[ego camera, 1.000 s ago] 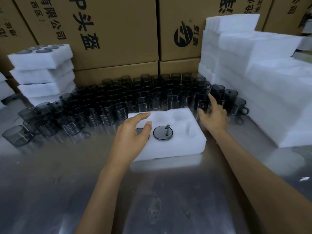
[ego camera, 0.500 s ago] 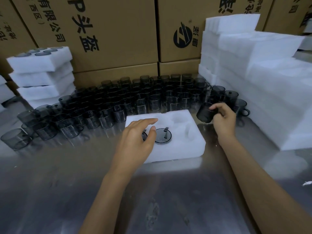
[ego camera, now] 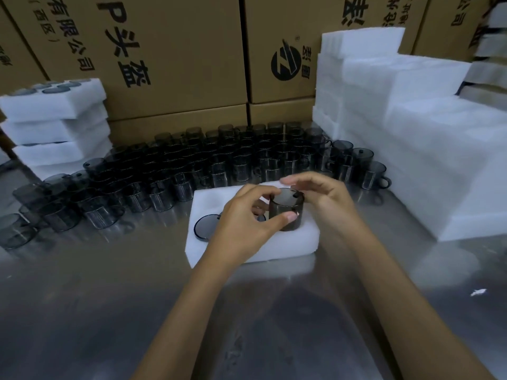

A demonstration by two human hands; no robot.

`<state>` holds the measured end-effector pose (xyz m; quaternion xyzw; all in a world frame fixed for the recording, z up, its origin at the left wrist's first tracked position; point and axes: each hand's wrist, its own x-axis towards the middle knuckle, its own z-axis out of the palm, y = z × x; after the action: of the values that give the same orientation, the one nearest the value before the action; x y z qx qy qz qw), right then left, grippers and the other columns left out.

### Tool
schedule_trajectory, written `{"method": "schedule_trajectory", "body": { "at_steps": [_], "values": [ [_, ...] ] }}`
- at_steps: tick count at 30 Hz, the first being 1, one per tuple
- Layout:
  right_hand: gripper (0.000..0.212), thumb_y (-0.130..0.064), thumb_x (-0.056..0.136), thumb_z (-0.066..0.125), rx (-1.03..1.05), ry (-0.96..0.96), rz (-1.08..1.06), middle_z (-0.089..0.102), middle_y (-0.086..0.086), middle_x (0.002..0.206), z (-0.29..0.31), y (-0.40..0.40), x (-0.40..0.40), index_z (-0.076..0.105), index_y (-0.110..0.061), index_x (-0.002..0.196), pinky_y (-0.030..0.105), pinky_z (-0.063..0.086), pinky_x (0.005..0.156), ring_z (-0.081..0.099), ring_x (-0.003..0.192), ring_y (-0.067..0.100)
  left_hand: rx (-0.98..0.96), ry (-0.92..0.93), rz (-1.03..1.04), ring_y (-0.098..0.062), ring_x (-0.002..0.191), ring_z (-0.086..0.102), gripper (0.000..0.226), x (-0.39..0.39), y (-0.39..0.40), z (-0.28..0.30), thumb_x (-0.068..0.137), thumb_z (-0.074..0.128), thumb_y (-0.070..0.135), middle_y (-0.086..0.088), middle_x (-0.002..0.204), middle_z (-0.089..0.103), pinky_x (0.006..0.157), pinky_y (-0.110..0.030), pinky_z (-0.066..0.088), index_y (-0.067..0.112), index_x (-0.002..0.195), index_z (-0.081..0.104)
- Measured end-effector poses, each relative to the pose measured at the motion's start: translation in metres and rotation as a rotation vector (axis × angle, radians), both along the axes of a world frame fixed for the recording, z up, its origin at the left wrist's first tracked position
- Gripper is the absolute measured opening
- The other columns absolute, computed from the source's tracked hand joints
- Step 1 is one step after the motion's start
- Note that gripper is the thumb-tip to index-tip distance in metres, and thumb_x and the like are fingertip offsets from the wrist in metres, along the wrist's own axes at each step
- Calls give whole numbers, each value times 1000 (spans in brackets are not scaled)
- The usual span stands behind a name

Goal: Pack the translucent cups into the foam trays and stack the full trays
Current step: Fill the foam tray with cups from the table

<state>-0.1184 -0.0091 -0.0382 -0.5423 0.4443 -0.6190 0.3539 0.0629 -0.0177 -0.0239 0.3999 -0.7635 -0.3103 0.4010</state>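
A white foam tray (ego camera: 288, 248) lies on the steel table in front of me. One smoky translucent cup (ego camera: 204, 226) sits sunk in its near left pocket. A second cup (ego camera: 286, 212) stands upside down over the tray's middle. My left hand (ego camera: 247, 223) pinches its side between thumb and fingers. My right hand (ego camera: 321, 193) holds it from the right, fingers arched over its top. Part of the tray's pockets is hidden under my hands. Behind the tray stand several rows of loose cups (ego camera: 219, 163).
Full foam trays (ego camera: 55, 124) are stacked at the back left. A large block of empty foam trays (ego camera: 411, 127) fills the right side. Cardboard boxes (ego camera: 178, 50) wall off the back. The steel table (ego camera: 109, 311) stretches toward me.
My right hand picked a cup from the right end of the rows and carried it over the tray. My left hand left the seated cup and took hold of the new one.
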Motion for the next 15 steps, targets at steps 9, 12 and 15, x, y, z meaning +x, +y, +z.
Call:
{"method": "schedule_trajectory", "body": {
  "at_steps": [9, 12, 15],
  "values": [
    [27, -9, 95, 59, 123, 3, -159, 76, -11, 99, -5, -2, 1, 78, -28, 92, 32, 50, 95, 68, 101, 6, -183, -45, 189, 7, 95, 55, 40, -15, 14, -12, 77, 81, 43, 25, 109, 50, 79, -12, 47, 35, 111, 64],
    [20, -22, 95, 62, 155, 14, -136, 75, -15, 104, -2, -1, 0, 79, -31, 94, 27, 45, 92, 65, 104, -1, -205, -37, 221, 3, 93, 55, 40, -19, 17, -14, 77, 81, 42, 22, 109, 51, 79, -17, 48, 31, 111, 62],
    [12, -28, 91, 68, 159, 16, -109, 75, -17, 103, -1, 1, -1, 80, -31, 95, 26, 46, 92, 65, 103, -5, -228, -50, 231, -1, 93, 55, 41, -25, 20, -16, 77, 80, 44, 19, 109, 52, 79, -25, 51, 28, 110, 62]
  ]
}}
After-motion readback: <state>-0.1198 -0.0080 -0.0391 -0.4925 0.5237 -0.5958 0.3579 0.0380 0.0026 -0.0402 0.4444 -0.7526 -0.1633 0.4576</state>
